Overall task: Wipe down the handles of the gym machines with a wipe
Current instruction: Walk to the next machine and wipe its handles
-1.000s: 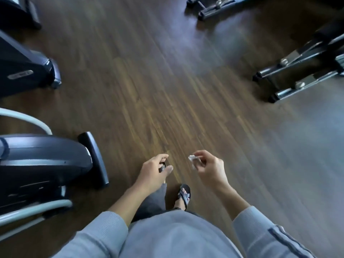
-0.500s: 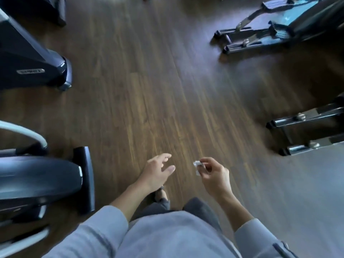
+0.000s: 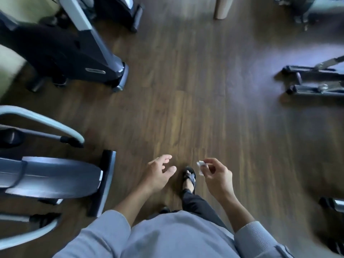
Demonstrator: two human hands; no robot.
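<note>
A small folded white wipe (image 3: pixel 201 165) is pinched between the thumb and fingers of my right hand (image 3: pixel 216 175), held low in front of my body. My left hand (image 3: pixel 159 172) hovers beside it, fingers spread, holding nothing. A grey curved handle bar (image 3: pixel 46 121) of an exercise machine (image 3: pixel 50 175) reaches in from the left edge, well left of both hands. Neither hand touches any machine.
A dark exercise bike (image 3: pixel 61 51) stands at the upper left. Metal machine feet (image 3: pixel 314 82) lie on the right, with more at the far right bottom. A pale post (image 3: pixel 222 7) rises at the top. Brown wood floor (image 3: pixel 195 90) runs down the middle; my sandalled foot (image 3: pixel 189 178) steps forward.
The view has tilted up and moved forward along the floor, so the machines on the left come closer. My left hand has opened its fingers. The right hand keeps the wipe.
</note>
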